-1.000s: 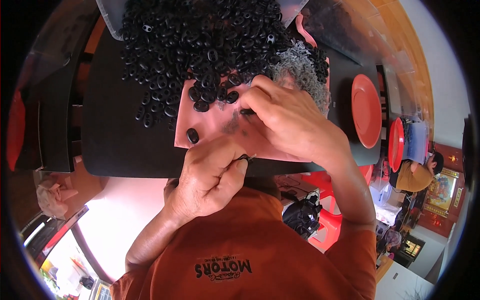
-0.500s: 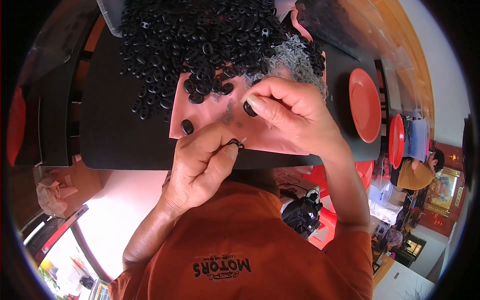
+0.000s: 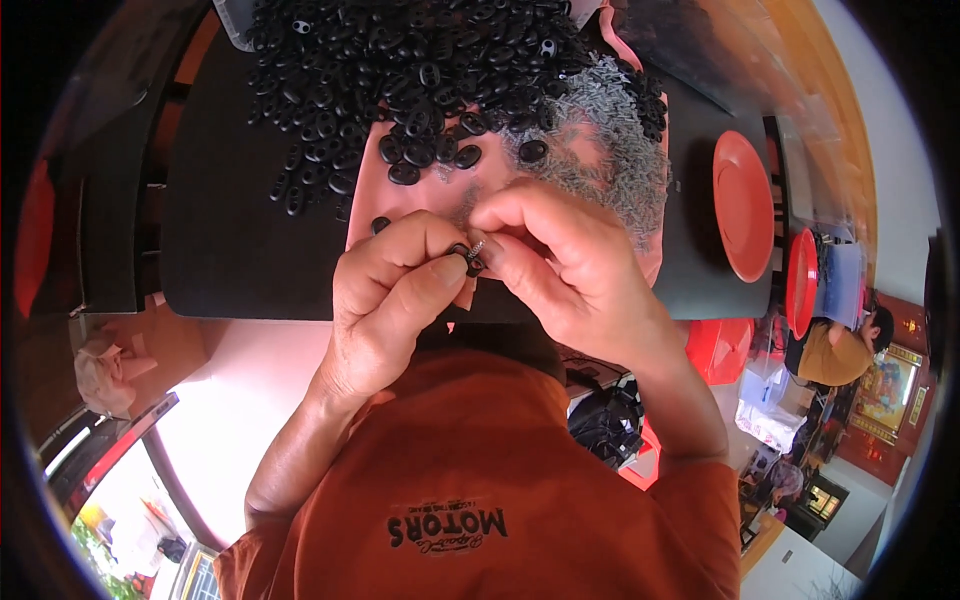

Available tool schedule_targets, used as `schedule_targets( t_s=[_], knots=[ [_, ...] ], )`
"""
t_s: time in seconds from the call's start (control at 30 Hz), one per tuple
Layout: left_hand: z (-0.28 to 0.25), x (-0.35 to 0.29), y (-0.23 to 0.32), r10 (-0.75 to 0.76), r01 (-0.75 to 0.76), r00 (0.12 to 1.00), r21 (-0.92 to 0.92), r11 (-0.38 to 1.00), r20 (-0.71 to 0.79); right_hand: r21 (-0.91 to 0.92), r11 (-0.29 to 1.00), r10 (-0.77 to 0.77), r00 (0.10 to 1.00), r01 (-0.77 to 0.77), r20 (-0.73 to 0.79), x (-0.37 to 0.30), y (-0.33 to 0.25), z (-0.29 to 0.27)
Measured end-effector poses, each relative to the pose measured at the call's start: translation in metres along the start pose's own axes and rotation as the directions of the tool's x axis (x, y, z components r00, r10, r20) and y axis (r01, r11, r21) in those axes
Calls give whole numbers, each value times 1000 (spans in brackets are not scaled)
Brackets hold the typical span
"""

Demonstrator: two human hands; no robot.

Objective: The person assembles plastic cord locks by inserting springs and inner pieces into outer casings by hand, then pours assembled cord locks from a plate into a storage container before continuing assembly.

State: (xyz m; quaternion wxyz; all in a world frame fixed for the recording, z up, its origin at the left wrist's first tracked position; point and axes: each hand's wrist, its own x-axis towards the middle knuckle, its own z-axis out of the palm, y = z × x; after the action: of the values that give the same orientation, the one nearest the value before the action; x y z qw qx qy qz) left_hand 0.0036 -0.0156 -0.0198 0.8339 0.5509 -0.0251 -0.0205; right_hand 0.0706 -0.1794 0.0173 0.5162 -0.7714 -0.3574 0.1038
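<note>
My left hand (image 3: pixel 395 295) pinches a small black plastic cord-lock piece (image 3: pixel 473 264) between thumb and forefinger. A tiny metal spring (image 3: pixel 477 247) stands out of its upper end. Close against it, my right hand (image 3: pixel 565 265) has thumb and forefinger closed at the spring. Whether those fingers also hide a black oval part, I cannot tell. Beyond the hands, a pink sheet (image 3: pixel 395 205) bears a heap of small grey springs (image 3: pixel 610 130) on its right side. Several loose black oval pieces (image 3: pixel 467 157) lie on it, one among the springs.
A large pile of black cord-lock pieces (image 3: pixel 400 60) covers the far part of the black table (image 3: pixel 230 260). An orange-red plate (image 3: pixel 743 205) lies at the right edge, with red stools (image 3: pixel 720 350) below. Another person (image 3: pixel 838 352) is in the background at right.
My right hand has come down and left to meet the left hand. The black oval part seen in its fingers no longer shows there. The view has shifted slightly.
</note>
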Motion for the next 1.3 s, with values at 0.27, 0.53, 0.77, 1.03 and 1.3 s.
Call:
schedule_targets(
  t_s=[0.27,0.53,0.77,1.03,1.3],
  knots=[
    [-3,0,3,-55,52,998,-122,991,-19,93,996,-4,999,8,-35,-13,6,5],
    [-3,1,4,-55,56,998,-22,998,23,459,802,343,924,-383,172,-8,3,-9],
    [0,3,5,-13,11,999,62,998,33,371,809,385,888,-456,252,1,-12,-27],
    [2,0,5,-89,85,995,84,993,47,378,791,396,874,-481,283,2,-11,-29],
    [-2,1,7,-119,95,989,243,965,84,301,836,399,885,-459,242,3,-15,-26]
  ],
)
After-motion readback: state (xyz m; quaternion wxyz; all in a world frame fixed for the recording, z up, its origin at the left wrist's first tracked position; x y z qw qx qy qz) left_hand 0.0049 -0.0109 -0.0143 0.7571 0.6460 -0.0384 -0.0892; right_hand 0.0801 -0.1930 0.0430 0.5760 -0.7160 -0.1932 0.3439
